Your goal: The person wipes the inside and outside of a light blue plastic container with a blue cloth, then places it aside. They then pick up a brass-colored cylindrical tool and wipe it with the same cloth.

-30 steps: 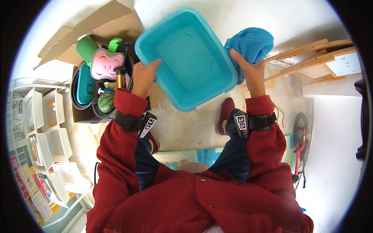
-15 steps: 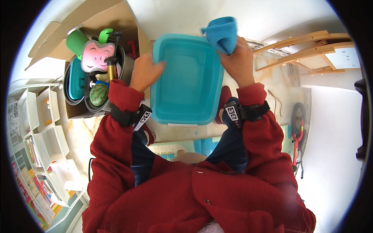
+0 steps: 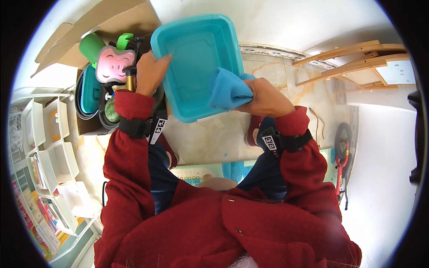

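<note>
Holding, left: left hand left of the upper centre, its grip closed on the left rim of the tub, thumb over the inner wall, the other fingers mostly hidden behind it.
Holding, right: right hand right of centre, its grip closed on the cloth, knuckles toward the right of the frame.
Tub place: upper centre of the frame, teal, rectangular with rounded corners, turned slightly askew, its open side facing up toward the viewer.
Cloth place: centre of the frame, blue, bunched, in front of the tub's lower right wall; whether it presses on the plastic I cannot tell.
Wrists: black straps over red sleeves, each with a tag in black and white.
Box: cardboard box at upper left, flaps up, packed with a green cup, a pink pad bearing a smiling face, a teal case and a melon-patterned ball, partly covered.
Pump: gold and black pump, just left of the left hand.
Left edge: shelf with white bins.
Upper right: wooden frames leaning near the wall.
Right: red bike with a dark wheel.
Lower centre: shoes on the pale floor, near a mat.
</note>
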`<state>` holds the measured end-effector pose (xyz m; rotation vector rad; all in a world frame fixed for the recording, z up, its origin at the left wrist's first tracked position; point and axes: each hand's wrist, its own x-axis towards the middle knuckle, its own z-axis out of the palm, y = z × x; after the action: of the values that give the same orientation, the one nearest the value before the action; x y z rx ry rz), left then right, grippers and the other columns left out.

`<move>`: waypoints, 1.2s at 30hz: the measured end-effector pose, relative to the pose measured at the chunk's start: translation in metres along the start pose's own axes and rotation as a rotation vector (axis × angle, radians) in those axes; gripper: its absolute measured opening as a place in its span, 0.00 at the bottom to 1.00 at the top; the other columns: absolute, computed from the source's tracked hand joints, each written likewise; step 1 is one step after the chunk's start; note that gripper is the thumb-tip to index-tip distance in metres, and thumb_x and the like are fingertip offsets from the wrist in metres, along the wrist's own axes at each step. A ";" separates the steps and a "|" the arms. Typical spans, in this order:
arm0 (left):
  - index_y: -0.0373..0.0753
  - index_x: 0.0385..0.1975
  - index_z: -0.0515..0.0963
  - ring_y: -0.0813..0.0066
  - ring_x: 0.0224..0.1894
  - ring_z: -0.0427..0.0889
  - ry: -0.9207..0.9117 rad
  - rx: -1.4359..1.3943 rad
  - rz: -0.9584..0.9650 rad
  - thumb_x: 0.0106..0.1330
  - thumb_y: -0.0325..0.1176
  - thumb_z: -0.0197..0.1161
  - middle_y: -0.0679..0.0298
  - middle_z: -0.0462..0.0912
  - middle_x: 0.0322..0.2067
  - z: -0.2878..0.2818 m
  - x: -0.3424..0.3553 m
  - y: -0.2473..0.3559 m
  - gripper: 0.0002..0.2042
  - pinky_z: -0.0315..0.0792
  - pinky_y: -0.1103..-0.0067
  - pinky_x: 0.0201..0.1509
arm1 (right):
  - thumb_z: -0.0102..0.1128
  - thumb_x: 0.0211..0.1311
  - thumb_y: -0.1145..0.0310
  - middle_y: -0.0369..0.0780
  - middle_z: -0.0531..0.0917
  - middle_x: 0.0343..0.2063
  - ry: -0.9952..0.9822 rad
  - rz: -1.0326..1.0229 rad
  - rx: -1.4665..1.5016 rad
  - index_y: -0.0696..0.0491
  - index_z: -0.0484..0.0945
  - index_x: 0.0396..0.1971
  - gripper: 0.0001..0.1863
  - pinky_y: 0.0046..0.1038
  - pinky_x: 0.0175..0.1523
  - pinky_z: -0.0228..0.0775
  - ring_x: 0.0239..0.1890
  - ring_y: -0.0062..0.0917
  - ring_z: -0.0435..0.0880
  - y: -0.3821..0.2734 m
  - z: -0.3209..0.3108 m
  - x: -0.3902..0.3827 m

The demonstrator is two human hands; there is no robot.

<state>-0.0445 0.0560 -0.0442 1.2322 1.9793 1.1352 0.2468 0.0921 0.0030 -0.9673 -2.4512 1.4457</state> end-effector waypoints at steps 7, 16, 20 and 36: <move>0.32 0.32 0.78 0.61 0.25 0.78 -0.046 0.006 0.099 0.54 0.37 0.60 0.53 0.80 0.23 0.005 -0.005 0.005 0.13 0.70 0.71 0.34 | 0.71 0.46 0.61 0.41 0.84 0.29 0.377 0.167 0.255 0.58 0.82 0.35 0.19 0.26 0.39 0.75 0.31 0.23 0.83 0.006 -0.031 -0.005; 0.31 0.37 0.79 0.75 0.31 0.81 -0.261 -0.422 -0.130 0.57 0.28 0.62 0.59 0.83 0.31 0.003 -0.016 0.018 0.10 0.74 0.80 0.36 | 0.72 0.48 0.67 0.40 0.83 0.38 0.805 -0.081 0.818 0.57 0.78 0.42 0.21 0.26 0.48 0.74 0.40 0.25 0.82 0.009 -0.033 0.012; 0.32 0.40 0.78 0.75 0.32 0.81 -0.349 -0.577 -0.266 0.58 0.27 0.62 0.60 0.83 0.34 0.003 -0.019 0.026 0.11 0.76 0.80 0.37 | 0.74 0.46 0.60 0.42 0.84 0.34 0.824 -0.087 0.693 0.57 0.80 0.38 0.22 0.27 0.42 0.77 0.36 0.26 0.83 0.006 -0.027 0.014; 0.35 0.40 0.77 0.78 0.36 0.80 -0.357 -1.208 -0.180 0.62 0.28 0.58 0.64 0.81 0.38 -0.010 -0.024 -0.010 0.09 0.75 0.80 0.40 | 0.70 0.49 0.59 0.43 0.81 0.43 0.424 0.076 0.883 0.58 0.74 0.49 0.29 0.30 0.52 0.72 0.44 0.28 0.80 -0.016 -0.009 0.010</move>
<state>-0.0463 0.0289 -0.0477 0.5113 0.7925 1.4965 0.2354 0.0997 0.0186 -0.9915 -1.2688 1.8320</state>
